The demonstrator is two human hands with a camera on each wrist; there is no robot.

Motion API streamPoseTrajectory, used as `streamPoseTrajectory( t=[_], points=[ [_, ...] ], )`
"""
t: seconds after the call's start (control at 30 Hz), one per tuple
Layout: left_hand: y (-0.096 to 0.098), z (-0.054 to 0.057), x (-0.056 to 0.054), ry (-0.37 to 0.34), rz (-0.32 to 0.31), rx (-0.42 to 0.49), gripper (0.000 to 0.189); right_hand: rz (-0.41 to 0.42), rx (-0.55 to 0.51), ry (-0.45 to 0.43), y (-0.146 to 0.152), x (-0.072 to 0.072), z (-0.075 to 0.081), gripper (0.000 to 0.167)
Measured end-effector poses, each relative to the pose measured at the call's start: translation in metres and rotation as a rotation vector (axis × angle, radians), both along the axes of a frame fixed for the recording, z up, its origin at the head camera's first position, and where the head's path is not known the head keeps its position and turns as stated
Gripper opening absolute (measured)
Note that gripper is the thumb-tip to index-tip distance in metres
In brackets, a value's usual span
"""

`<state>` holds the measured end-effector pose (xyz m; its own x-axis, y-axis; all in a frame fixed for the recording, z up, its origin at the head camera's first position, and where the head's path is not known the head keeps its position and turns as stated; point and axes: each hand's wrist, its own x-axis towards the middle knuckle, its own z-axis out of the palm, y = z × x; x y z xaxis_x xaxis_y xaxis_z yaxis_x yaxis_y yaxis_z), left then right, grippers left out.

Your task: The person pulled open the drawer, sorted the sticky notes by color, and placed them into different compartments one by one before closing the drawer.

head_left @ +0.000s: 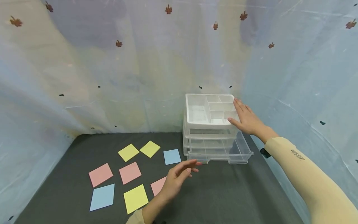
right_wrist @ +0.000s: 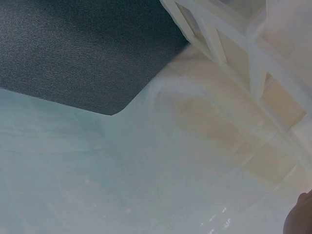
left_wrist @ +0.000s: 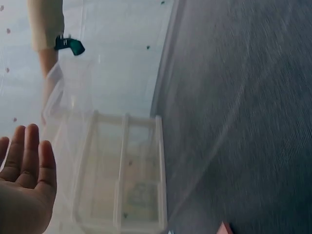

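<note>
A drawer unit [head_left: 215, 126] with a white frame and clear drawers stands at the back right, its divided top tray [head_left: 198, 113] facing up. One clear drawer [head_left: 240, 158] low in the unit juts out at the front. My right hand [head_left: 247, 119] rests along the unit's upper right edge, fingers stretched out and thumb toward the front corner. Before the drawer's front left corner is my left hand [head_left: 176, 179], loosely bent and holding nothing. In the left wrist view its fingers [left_wrist: 30, 156] extend beside the unit's frame [left_wrist: 122, 170].
Several square paper notes lie left on the dark table [head_left: 218, 193], among them a yellow one [head_left: 135, 199], a pink one [head_left: 130, 173] and a blue one [head_left: 172, 156]. Pale curtain [head_left: 156, 71] hangs behind and along both sides.
</note>
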<state>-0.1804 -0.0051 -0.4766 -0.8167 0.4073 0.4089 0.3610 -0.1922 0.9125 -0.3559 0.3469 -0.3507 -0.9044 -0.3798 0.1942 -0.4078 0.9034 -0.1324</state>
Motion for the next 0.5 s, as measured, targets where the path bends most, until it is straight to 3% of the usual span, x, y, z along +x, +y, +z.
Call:
streamPoseTrajectory(
  t=[0.13, 0.27, 0.5],
  points=[
    [-0.015, 0.000, -0.002, 0.023, 0.073, -0.019, 0.032, 0.009, -0.010, 0.008, -0.001, 0.001, 0.001, 0.092],
    [-0.032, -0.002, -0.007, 0.016, 0.108, -0.045, 0.031, 0.001, -0.008, 0.007, 0.000, 0.001, 0.000, 0.092],
    [-0.068, -0.015, -0.018, 0.044, 0.180, -0.146, 0.029, -0.008, 0.012, 0.001, 0.001, -0.001, -0.001, 0.092]
  ],
)
